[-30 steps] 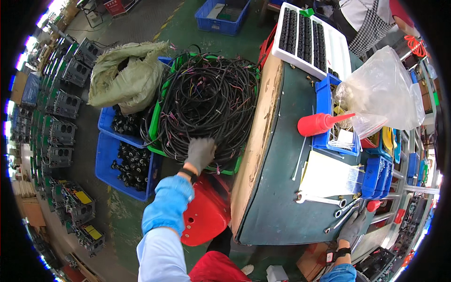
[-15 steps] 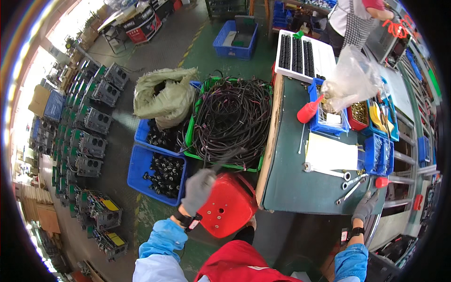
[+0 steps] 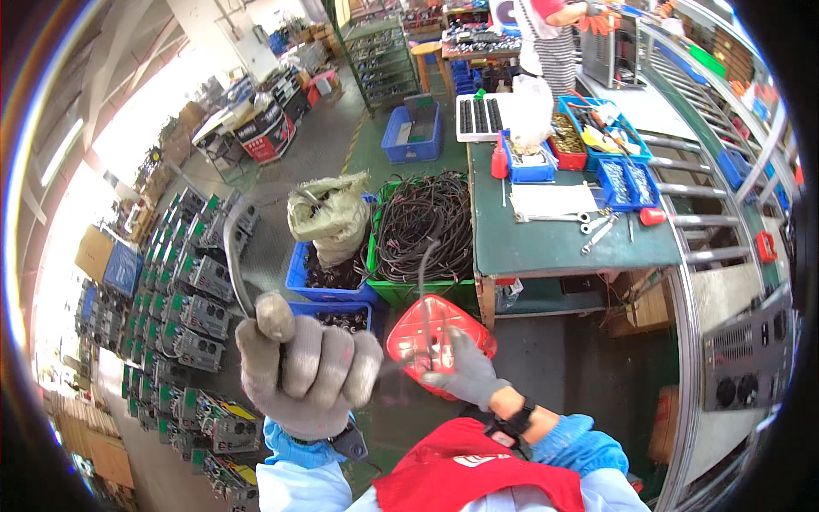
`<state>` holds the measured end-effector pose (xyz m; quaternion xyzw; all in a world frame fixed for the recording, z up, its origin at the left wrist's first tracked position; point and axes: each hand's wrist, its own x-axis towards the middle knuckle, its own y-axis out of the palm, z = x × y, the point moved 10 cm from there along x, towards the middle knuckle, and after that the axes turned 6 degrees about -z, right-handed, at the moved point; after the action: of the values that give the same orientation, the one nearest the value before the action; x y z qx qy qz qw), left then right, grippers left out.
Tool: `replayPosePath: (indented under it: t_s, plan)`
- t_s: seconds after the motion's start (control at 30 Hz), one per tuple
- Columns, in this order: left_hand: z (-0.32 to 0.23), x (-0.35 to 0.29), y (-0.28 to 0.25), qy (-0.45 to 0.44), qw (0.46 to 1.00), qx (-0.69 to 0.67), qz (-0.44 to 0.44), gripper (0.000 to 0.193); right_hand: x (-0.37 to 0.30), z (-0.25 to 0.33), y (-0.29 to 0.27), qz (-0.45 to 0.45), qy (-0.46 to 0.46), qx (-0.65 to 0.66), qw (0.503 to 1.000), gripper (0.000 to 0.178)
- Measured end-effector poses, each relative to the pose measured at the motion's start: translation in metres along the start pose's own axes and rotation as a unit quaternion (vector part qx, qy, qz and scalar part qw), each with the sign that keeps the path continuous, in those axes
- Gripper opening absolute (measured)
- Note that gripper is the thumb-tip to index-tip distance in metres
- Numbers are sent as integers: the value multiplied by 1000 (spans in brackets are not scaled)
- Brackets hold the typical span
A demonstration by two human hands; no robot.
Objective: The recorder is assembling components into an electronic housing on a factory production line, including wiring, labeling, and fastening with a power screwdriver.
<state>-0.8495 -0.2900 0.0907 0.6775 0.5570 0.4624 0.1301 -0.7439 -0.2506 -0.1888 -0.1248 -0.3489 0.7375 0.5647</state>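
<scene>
Raised close in front of me, my left hand (image 3: 309,363) in a grey knit glove is closed round a cable (image 3: 232,247), thumb on top. One dark grey length of it curves upward from the fist, its upper part blurred. Another cable length (image 3: 424,299) crosses in front of the red stool (image 3: 397,328) toward my right hand (image 3: 469,369). That gloved hand is over the stool with thumb and fingers apart; whether it touches the cable I cannot tell. Beyond the stool, a green crate (image 3: 401,292) holds a heap of coiled black cables (image 3: 426,222).
Blue bins (image 3: 337,292) and an open woven sack (image 3: 337,226) stand left of the crate. The green-topped table (image 3: 554,247) bears wrenches (image 3: 597,232), paper and small parts bins. Rows of metal units (image 3: 200,299) cover the floor at left. A person (image 3: 546,51) stands at the far right.
My left hand has come up and closer, bringing the cable with it. My right hand has left the table corner by the wrenches and moved left over the stool. The view has tilted up.
</scene>
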Motion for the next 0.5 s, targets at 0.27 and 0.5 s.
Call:
replayPosePath:
  t_s: [0.27,0.5]
  plan:
    - [-37,-87,-69,-118,960,41,-250,30,-179,-2,59,261,364,420,789,21]
    - [50,-166,-156,-373,716,587,-60,53,-214,16,-73,157,98,-143,972,21]
